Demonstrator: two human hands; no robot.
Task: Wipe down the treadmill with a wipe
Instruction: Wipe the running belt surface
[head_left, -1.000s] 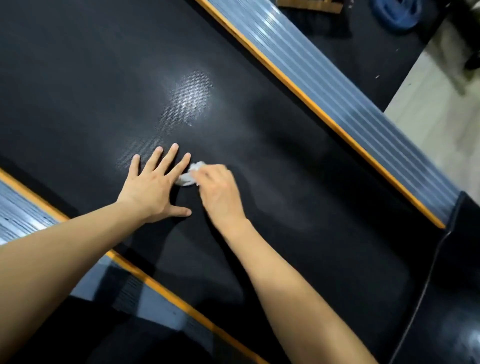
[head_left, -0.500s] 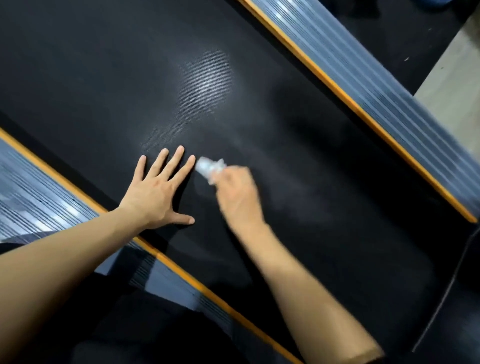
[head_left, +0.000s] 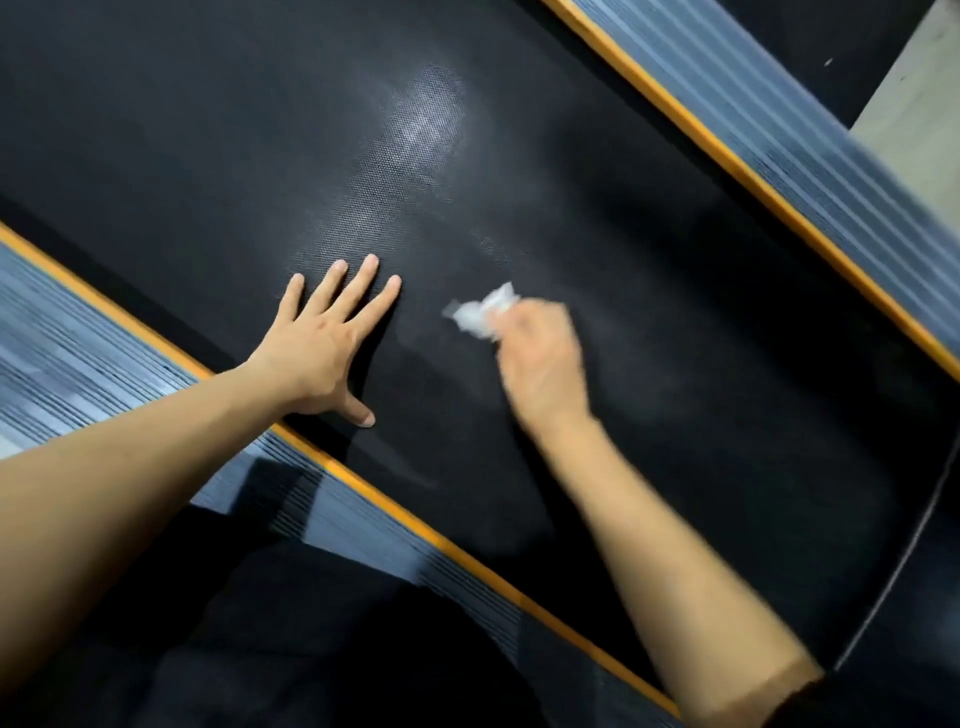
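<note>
The treadmill's black belt (head_left: 675, 322) fills most of the head view and runs diagonally. My left hand (head_left: 322, 343) lies flat on the belt with its fingers spread. To its right, my right hand (head_left: 540, 358) grips a crumpled white wipe (head_left: 480, 312), which sticks out past the fingers toward the upper left and sits on or just above the belt. The right hand is blurred by motion. A faint dull smear shows on the belt around the wipe.
Grey ribbed side rails with orange edging flank the belt, one at the lower left (head_left: 104, 374) and one at the upper right (head_left: 779, 156). Pale floor (head_left: 919, 93) shows at the top right corner. A dark end cover (head_left: 914, 623) sits at the lower right.
My right hand has slid the wipe to the right, away from my left hand, opening a gap between them. The left hand has stayed flat on the belt.
</note>
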